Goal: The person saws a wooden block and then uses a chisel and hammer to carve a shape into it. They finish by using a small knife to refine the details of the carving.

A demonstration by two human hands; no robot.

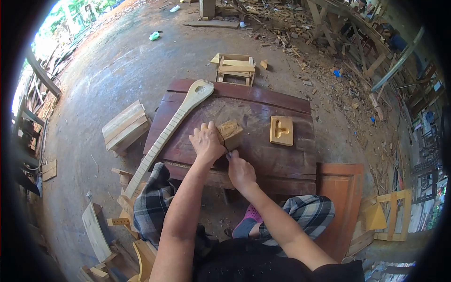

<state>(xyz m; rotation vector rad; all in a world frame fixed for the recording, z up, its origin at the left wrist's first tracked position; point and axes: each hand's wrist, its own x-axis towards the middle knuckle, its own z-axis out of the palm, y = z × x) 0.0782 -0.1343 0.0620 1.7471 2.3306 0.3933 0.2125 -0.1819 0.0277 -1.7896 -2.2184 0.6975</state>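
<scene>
A small pale wooden block (231, 133) lies on a low dark red wooden table (263, 162). My left hand (206, 142) presses on the block's left side and holds it down. My right hand (241, 171) sits just below the block, shut on a thin dark tool (226, 151) whose tip points up toward the block. The tool's blade is mostly hidden between my hands.
A long guitar-neck-shaped wooden piece (171, 127) leans across the table's left edge. A carved rectangular block (281, 130) lies at the right. A small wooden stool (235, 68) stands behind, stacked planks (125, 127) at the left, wood scraps all around.
</scene>
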